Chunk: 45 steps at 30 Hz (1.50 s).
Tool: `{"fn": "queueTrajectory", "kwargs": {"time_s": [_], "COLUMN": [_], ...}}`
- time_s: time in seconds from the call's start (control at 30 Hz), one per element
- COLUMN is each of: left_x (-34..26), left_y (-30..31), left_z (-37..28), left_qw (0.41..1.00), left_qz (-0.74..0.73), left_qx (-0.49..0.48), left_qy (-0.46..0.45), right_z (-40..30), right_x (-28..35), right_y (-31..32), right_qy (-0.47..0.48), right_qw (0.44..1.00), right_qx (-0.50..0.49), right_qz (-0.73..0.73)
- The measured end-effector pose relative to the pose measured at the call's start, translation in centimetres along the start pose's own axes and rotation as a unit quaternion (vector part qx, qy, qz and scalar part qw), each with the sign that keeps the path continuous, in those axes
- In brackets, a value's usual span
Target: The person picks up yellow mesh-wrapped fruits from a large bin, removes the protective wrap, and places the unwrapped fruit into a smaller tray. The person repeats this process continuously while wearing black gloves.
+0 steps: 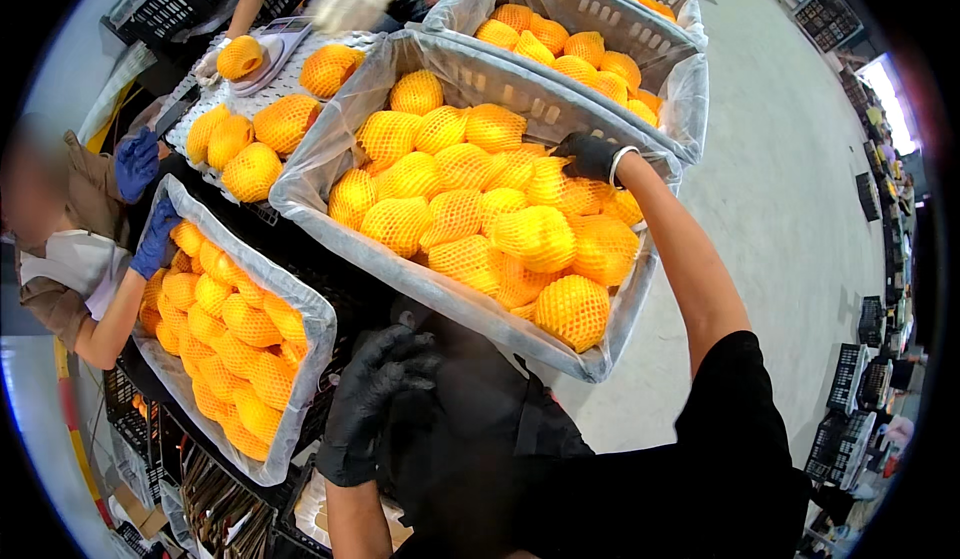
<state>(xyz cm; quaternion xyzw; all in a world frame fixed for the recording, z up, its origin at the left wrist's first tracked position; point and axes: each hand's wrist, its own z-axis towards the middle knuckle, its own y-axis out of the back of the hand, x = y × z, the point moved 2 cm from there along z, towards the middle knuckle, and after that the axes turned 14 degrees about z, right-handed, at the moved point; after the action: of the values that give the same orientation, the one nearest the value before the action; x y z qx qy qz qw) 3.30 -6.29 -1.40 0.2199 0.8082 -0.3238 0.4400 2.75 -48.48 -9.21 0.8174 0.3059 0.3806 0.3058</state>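
In front of me stands a large plastic crate (465,289) lined with translucent sheeting. It holds many round fruits (534,238) in yellow foam nets. My right hand (589,157), in a black glove with a white band at the wrist, reaches over the crate's right end. Its fingers touch a netted fruit (547,182) by the far wall; whether they grip it is hidden. Close to my body, my left hand (382,401), also black-gloved, hangs in the air with loosely bent fingers and nothing visible in it.
Behind is another lined crate (675,108) of netted fruit. At left, a blue-gloved person touches a third crate (319,379). Beyond, a person with white gloves holds a fruit (240,57) at a weighing scale (279,48). Loose fruits (251,172) lie on the white table surface (281,82).
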Motion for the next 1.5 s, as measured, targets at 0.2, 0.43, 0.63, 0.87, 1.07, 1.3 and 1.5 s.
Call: {"fn": "queueTrajectory", "kwargs": {"time_s": [0.2,0.43,0.63,0.87,1.07,1.3,1.5], "left_x": [-0.8,-1.9,-2.7,0.9,-1.2,-0.1,1.0], "left_y": [1.9,7.2,14.9,18.4,15.5,15.6,15.8], "left_z": [-0.6,-4.5,-10.0,-5.5,0.6,3.5,4.0], "left_qw": [0.996,0.975,0.874,0.853,0.732,0.794,0.802], "left_qz": [0.034,0.095,0.193,0.330,0.582,0.506,0.491], "left_qx": [-0.076,-0.171,-0.433,-0.391,-0.350,-0.333,-0.335], "left_qy": [0.010,-0.108,-0.103,-0.100,0.049,0.041,0.060], "right_z": [-0.6,-0.4,-2.5,-4.9,-5.7,-6.1,-6.3], "right_x": [3.8,0.7,4.6,8.1,6.8,7.2,7.0], "right_y": [-1.6,-5.6,-6.1,-10.3,-9.7,-10.2,-9.8], "right_qy": [0.011,0.051,0.092,0.190,0.184,0.136,0.133], "right_qw": [0.995,0.967,0.943,0.936,0.925,0.948,0.950], "right_qx": [-0.057,-0.250,-0.303,-0.258,-0.322,-0.277,-0.281], "right_qz": [0.080,0.000,-0.097,-0.143,-0.077,-0.075,-0.038]}}
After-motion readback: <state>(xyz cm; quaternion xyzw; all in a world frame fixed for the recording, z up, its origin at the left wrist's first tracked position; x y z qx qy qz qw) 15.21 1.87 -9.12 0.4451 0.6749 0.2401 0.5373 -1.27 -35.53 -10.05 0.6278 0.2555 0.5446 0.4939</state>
